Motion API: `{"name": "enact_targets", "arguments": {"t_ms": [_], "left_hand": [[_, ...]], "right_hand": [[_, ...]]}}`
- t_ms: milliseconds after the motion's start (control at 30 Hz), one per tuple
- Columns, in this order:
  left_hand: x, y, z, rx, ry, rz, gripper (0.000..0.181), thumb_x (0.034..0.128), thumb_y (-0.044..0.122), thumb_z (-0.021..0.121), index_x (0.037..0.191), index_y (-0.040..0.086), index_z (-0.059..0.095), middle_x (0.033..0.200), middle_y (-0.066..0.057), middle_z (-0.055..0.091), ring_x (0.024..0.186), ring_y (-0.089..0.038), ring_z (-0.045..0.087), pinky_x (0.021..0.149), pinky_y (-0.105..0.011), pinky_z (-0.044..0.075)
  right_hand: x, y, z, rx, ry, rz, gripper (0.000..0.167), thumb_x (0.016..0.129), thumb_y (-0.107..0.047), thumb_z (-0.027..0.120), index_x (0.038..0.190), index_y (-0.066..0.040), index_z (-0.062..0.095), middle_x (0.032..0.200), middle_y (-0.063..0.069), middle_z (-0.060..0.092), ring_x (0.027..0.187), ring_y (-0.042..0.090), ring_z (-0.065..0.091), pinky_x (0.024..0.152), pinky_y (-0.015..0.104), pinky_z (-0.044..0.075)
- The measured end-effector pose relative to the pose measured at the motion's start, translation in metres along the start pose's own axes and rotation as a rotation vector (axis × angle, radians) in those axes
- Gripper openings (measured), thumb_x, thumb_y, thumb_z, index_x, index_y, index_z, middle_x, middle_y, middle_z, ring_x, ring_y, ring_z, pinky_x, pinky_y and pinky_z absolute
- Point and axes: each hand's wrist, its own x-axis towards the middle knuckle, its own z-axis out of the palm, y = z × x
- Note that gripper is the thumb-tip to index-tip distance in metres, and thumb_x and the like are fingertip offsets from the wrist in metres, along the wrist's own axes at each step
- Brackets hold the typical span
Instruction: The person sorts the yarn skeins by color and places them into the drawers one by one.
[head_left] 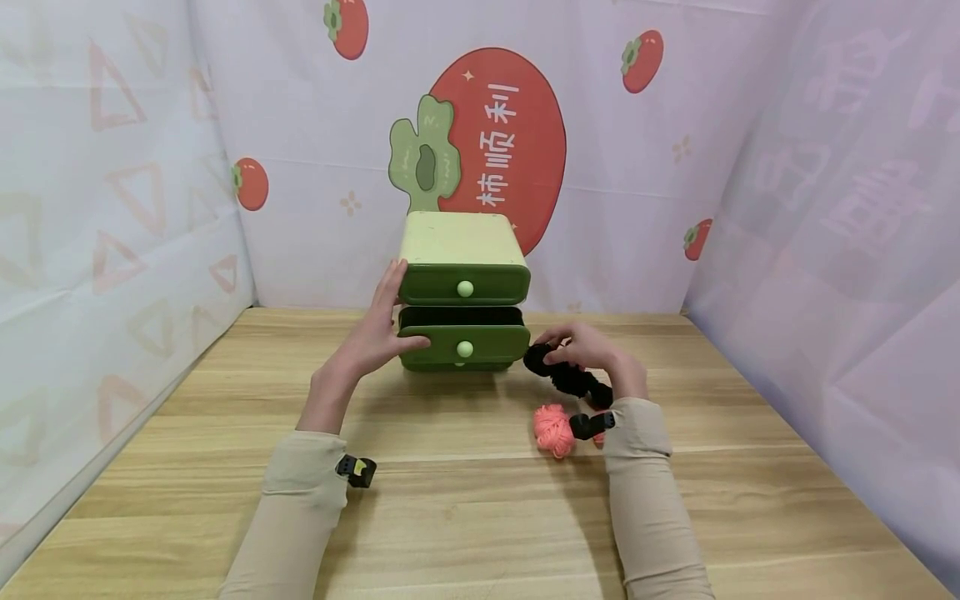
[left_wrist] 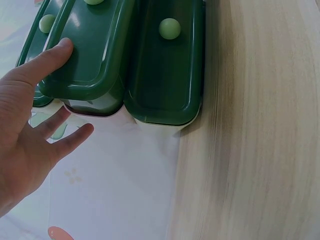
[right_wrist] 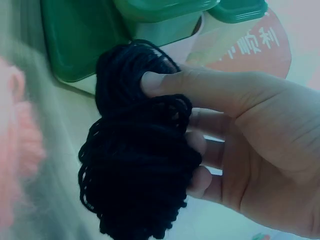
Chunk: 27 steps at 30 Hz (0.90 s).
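A small drawer cabinet (head_left: 463,237) has a cream top and green drawer fronts with round pale knobs. Its middle drawer (head_left: 495,343) is pulled partway out, its inside dark; the other drawers look closed. My left hand (head_left: 372,335) is at the cabinet's left side, thumb against the middle drawer's front (left_wrist: 92,55), the other fingers extended along the side. Beside the cabinet's right, my right hand (head_left: 588,346) pinches a black yarn skein (right_wrist: 135,160) between thumb and fingers. Pink yarn (head_left: 553,431) lies on the table nearer me, partly hidden by the right wrist camera.
The wood-grain table (head_left: 450,517) is bordered by white printed cloth at the back and sides. The back cloth (head_left: 315,242) carries red fruit drawings and stands behind the cabinet. Each sleeve has a small black camera (head_left: 358,471) at the cuff.
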Motion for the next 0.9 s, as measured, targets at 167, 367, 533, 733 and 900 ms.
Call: {"name": "enact_targets", "arguments": {"t_ms": [167,367,533,733,900], "left_hand": [[0.0,0.001,0.0,-0.006,0.001,0.002,0.119,0.0835,0.018,0.081,0.157,0.044,-0.009,0.164,0.017,-0.019,0.14,-0.032,0.035,0.11,-0.062,0.037],[0.0,0.001,0.0,-0.01,0.001,-0.001,0.12,0.0833,0.018,0.082,0.157,0.044,-0.009,0.164,0.018,-0.019,0.14,-0.033,0.036,0.11,-0.062,0.036],[0.0,0.002,0.0,-0.014,0.001,-0.001,0.12,0.0831,0.018,0.082,0.157,0.043,-0.009,0.164,0.016,-0.019,0.141,-0.033,0.035,0.11,-0.063,0.036],[0.0,0.001,0.0,-0.017,0.002,0.001,0.12,0.0834,0.017,0.081,0.157,0.044,-0.009,0.164,0.015,-0.019,0.141,-0.034,0.035,0.11,-0.065,0.035],[0.001,0.0,0.001,-0.01,0.001,0.004,0.119,0.0842,0.017,0.081,0.156,0.046,-0.01,0.164,0.017,-0.019,0.141,-0.033,0.036,0.111,-0.064,0.035]], "right_hand": [[-0.004,-0.004,-0.007,-0.012,0.077,-0.067,0.032,0.092,-0.011,0.068,0.124,-0.008,0.069,0.11,0.014,0.066,0.071,0.017,0.056,0.063,0.03,0.05],[-0.007,-0.011,-0.013,-0.031,0.203,-0.178,0.03,0.089,-0.007,0.07,0.119,-0.004,0.071,0.106,0.017,0.067,0.065,0.015,0.053,0.061,0.026,0.047],[-0.009,-0.021,-0.015,-0.071,0.32,-0.266,0.03,0.089,-0.006,0.071,0.119,-0.006,0.072,0.111,0.017,0.068,0.066,0.017,0.05,0.063,0.025,0.043],[-0.01,-0.035,-0.016,-0.141,0.44,-0.353,0.028,0.09,-0.006,0.071,0.118,-0.012,0.073,0.111,0.01,0.067,0.072,0.019,0.055,0.068,0.027,0.046],[-0.01,-0.048,-0.014,-0.204,0.53,-0.454,0.031,0.089,-0.004,0.072,0.117,-0.015,0.074,0.11,0.006,0.067,0.071,0.015,0.057,0.067,0.028,0.048]]}}
